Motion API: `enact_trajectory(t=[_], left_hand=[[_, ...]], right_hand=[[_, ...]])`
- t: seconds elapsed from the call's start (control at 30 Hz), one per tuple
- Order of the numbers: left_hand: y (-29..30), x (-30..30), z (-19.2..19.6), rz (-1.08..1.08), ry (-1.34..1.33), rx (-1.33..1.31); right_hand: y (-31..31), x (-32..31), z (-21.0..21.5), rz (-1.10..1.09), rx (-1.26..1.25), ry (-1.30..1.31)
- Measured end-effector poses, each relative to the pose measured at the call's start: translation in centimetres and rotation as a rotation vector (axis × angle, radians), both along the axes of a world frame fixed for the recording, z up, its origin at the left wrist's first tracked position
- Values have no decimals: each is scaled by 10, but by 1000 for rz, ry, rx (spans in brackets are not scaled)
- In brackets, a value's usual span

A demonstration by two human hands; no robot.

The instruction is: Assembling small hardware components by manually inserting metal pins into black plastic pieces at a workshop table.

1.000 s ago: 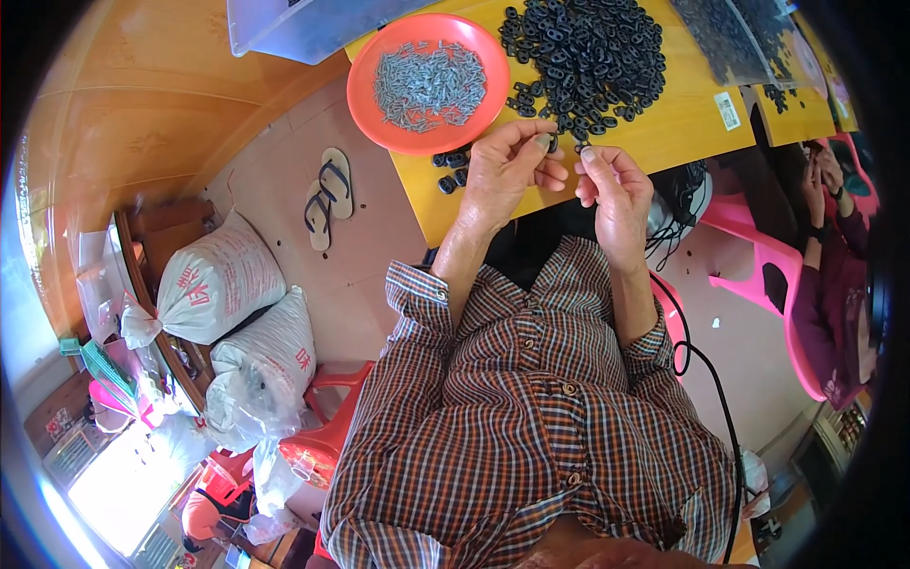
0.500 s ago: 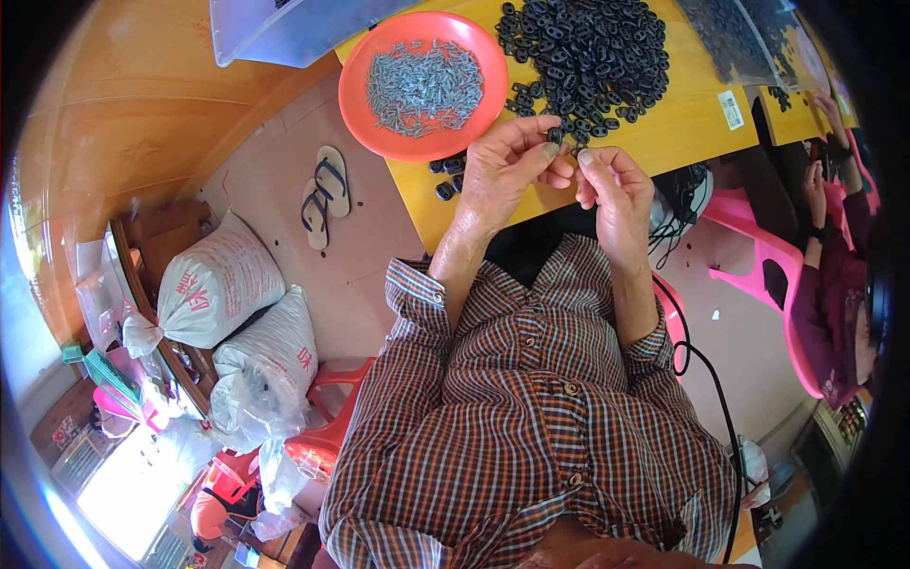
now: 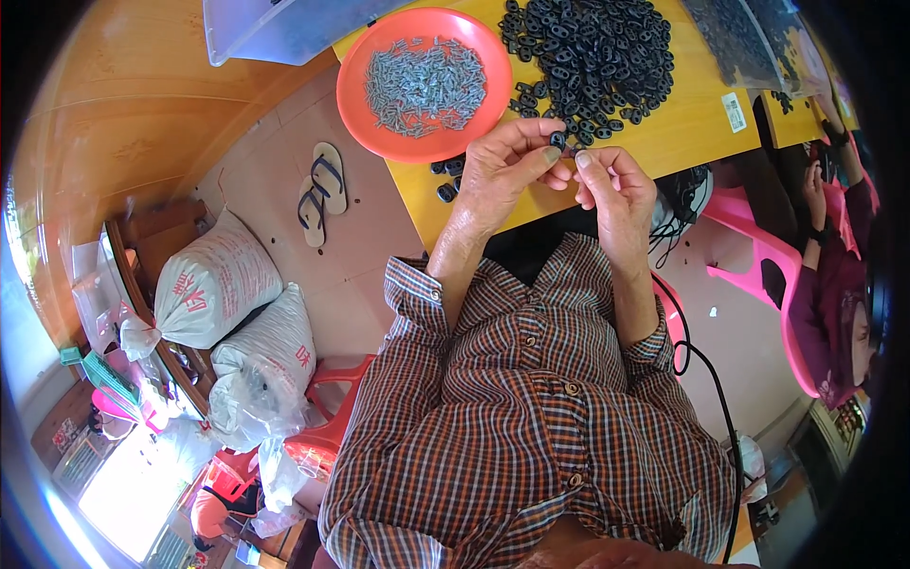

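Observation:
My left hand [image 3: 500, 173] pinches a small black oval piece with holes [image 3: 557, 139] between thumb and fingers, above the table's near edge. Close beside it, my right hand [image 3: 618, 194] has its thumb pressed to its fingers; whatever sits in that pinch is too small to make out. Just beyond my hands lies a heap of similar black oval pieces [image 3: 597, 59]. Left of the heap, an orange-red plate [image 3: 353, 112] holds many small silvery screw-like metal pieces [image 3: 425, 87].
Some black pieces [image 3: 445, 192] lie by the plate on the yellow table [image 3: 701, 133]. A clear bin [image 3: 275, 33] stands far left. Flip-flops [image 3: 322, 185] and white sacks [image 3: 223, 280] are on the floor. At right, another person's hand [image 3: 814, 194] shows near a pink chair [image 3: 758, 251].
Both hands keep almost the same place and the same pinch. The black piece in my left hand has tilted slightly; the whole view has shifted a little.

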State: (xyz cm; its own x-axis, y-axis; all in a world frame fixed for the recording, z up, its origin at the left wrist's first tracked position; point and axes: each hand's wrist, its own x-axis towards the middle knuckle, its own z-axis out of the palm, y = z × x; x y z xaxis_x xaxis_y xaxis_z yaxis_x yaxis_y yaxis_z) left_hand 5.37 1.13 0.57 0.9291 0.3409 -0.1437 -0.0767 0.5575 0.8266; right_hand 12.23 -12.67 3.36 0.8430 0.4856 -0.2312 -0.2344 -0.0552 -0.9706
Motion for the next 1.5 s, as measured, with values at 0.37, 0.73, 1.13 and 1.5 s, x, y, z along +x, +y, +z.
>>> enact_trajectory(t=[0.37,0.73,1.13,1.5], left_hand=[[6,-3,-2,-20,-124,-347],[3,-6,0,2,-75,-123],[2,-6,-4,13,-73,-19],[2,-8,-8,7,-60,54]], right_hand=[[1,-4,8,-31,64,13],[5,-6,9,25,9,-48],[5,-7,13,23,-39,-52],[7,-6,10,39,-39,-24]])
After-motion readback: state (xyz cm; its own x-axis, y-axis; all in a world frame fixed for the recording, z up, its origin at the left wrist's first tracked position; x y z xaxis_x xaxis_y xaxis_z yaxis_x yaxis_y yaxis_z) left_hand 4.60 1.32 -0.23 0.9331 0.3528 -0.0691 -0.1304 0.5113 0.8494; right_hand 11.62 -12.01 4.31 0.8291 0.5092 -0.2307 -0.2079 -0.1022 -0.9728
